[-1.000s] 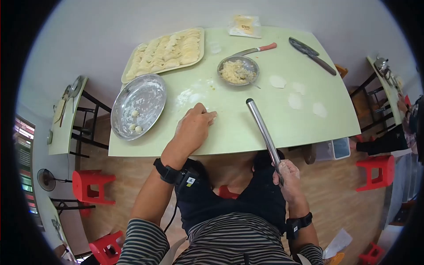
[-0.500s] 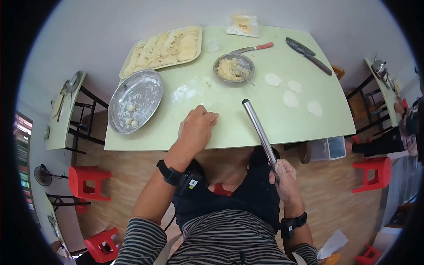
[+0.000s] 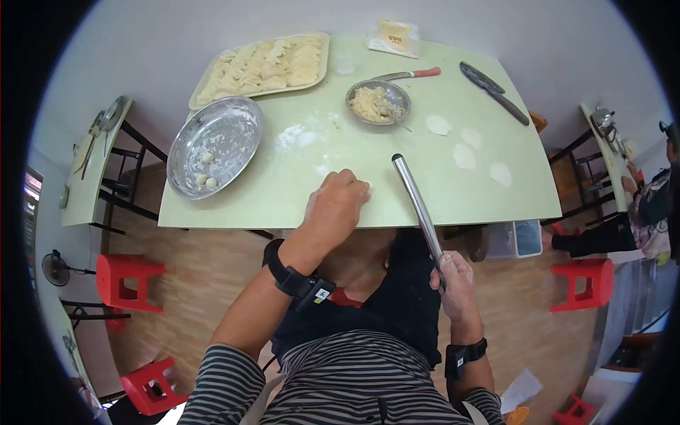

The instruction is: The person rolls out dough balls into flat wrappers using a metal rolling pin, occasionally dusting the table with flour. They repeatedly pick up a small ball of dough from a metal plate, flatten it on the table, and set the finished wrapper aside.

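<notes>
My left hand (image 3: pixel 335 205) rests near the front edge of the pale green table (image 3: pixel 297 156), its fingers curled down; whatever may lie under them is hidden. My right hand (image 3: pixel 455 280) grips the lower end of a metal rolling pin (image 3: pixel 419 207), which slants over the table edge. White dough rounds (image 3: pixel 464 156) lie flat on the right side. Beyond my hands stands a metal bowl (image 3: pixel 378 103) of crumbly filling with a spoon in it. Small dough balls (image 3: pixel 207 158) sit in a floury metal basin (image 3: pixel 237 134) at the left.
A tray (image 3: pixel 322 72) of dumplings fills the back left. A knife (image 3: pixel 425 72), a packet (image 3: pixel 394 38) and a dark long-handled tool (image 3: pixel 506 104) lie toward the back. Red stools (image 3: pixel 581 283) stand on the floor. A person (image 3: pixel 641 205) is at the right-hand side table.
My left hand has shifted to the right along the table edge, its fingers still curled. The rolling pin stays in my right hand. The camera view has moved slightly.
</notes>
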